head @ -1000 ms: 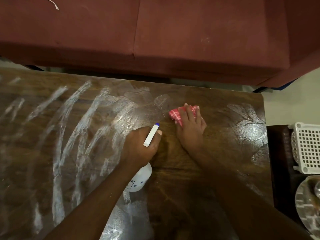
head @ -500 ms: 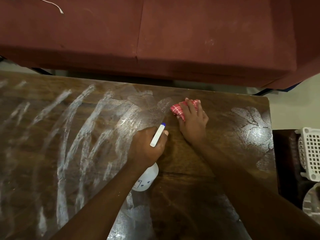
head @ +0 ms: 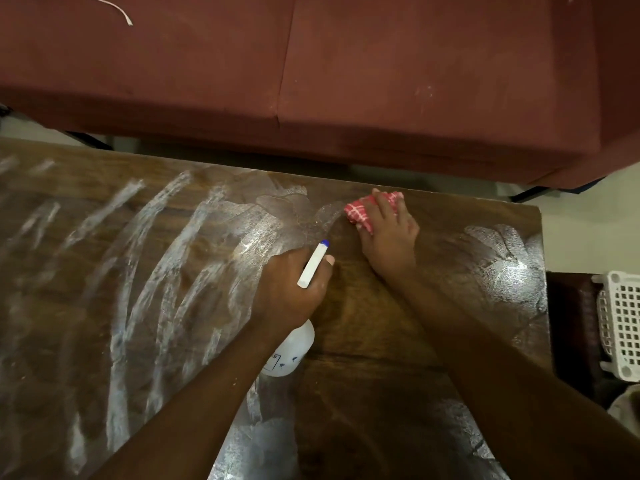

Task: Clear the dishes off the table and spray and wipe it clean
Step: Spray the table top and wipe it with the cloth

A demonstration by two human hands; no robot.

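Observation:
The dark wooden table (head: 381,341) fills the lower view, streaked with whitish wet smears on its left half and patches at the right edge. My left hand (head: 291,292) grips a white spray bottle (head: 289,353) by its neck; the blue-tipped nozzle (head: 313,263) points toward the far edge. My right hand (head: 388,237) presses flat on a red-and-white checked cloth (head: 360,214) near the table's far edge. Fingers cover most of the cloth.
A maroon sofa (head: 346,64) runs along the far side of the table, with a narrow floor gap between. A white plastic lattice basket (head: 620,323) stands on a dark surface off the table's right end. A white cord (head: 114,8) lies on the sofa.
My right hand has slid the cloth a little farther toward the table's far edge. My left hand with the bottle has stayed in about the same place.

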